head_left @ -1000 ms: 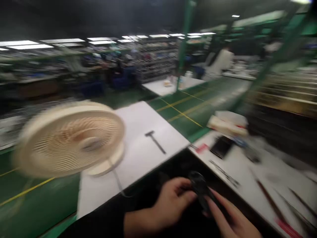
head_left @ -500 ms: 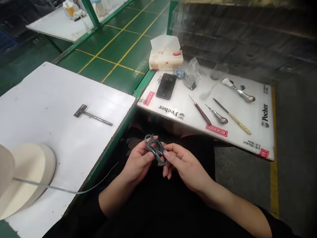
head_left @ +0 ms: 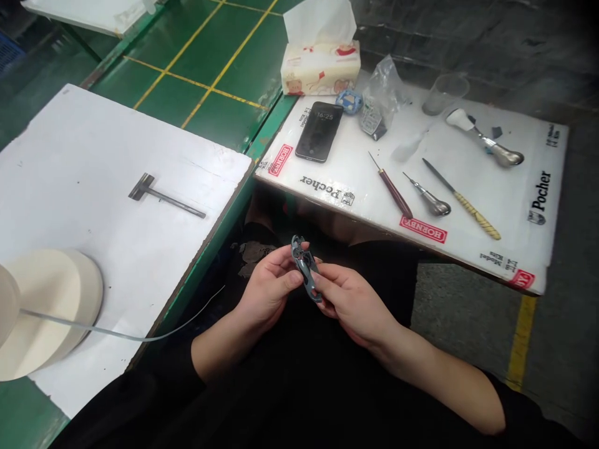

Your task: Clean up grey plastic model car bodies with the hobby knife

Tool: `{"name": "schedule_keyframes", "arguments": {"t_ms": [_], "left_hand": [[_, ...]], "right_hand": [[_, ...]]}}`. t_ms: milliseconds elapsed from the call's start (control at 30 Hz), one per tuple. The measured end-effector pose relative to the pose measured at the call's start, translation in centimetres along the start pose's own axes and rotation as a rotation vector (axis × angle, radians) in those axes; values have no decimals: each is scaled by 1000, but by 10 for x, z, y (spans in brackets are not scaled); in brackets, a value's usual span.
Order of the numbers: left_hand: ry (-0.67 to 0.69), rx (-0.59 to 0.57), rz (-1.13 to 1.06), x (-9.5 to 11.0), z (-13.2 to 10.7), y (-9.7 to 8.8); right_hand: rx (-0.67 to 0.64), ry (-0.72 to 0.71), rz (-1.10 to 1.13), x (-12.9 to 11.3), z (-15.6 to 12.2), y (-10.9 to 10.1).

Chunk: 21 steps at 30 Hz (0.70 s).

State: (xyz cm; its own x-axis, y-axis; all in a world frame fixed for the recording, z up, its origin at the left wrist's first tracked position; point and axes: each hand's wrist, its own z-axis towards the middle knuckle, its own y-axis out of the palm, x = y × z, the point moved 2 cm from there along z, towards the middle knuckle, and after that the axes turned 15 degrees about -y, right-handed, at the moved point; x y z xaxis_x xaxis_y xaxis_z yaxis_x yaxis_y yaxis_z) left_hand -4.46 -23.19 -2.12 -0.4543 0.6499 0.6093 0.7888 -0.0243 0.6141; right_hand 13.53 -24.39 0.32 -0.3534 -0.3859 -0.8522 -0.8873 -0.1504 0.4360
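Observation:
Between my two hands sits a small dark metal piece with cutouts (head_left: 304,268), perhaps a folded multi-tool. My left hand (head_left: 269,290) pinches its upper part with thumb and fingers. My right hand (head_left: 350,299) grips its lower end, and my fingers hide part of it. Both hands are held above my dark-clothed lap, between the two white boards. Beyond them, several hand tools lie on a white Pocher mat: a dark red-handled awl (head_left: 392,193), a bulb-handled awl (head_left: 430,204) and a file with a twisted cream handle (head_left: 468,211).
A smartphone (head_left: 319,131), tissue box (head_left: 321,67), plastic bag (head_left: 381,93) and glass cup (head_left: 444,93) stand on the mat's far side. A T-shaped metal tool (head_left: 166,199) lies on the left white board (head_left: 93,156), near a cream fan base (head_left: 51,312) and its cable (head_left: 116,332).
My view has swung from the blurred fan and workshop down to my hands and the mat. The metal piece has turned in my fingers and now shows a narrower side.

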Motion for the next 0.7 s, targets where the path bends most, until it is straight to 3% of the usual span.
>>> {"name": "schedule_keyframes", "arguments": {"t_ms": [300, 500, 700], "left_hand": [[-45, -23, 16, -2, -1, -4], [-75, -141, 86, 6, -2, -4], [36, -149, 252, 19, -7, -7]], "right_hand": [[-62, -67, -202, -4, 0, -9], [-98, -268, -501, -17, -1, -9], [-154, -260, -480, -23, -2, -4]]}}
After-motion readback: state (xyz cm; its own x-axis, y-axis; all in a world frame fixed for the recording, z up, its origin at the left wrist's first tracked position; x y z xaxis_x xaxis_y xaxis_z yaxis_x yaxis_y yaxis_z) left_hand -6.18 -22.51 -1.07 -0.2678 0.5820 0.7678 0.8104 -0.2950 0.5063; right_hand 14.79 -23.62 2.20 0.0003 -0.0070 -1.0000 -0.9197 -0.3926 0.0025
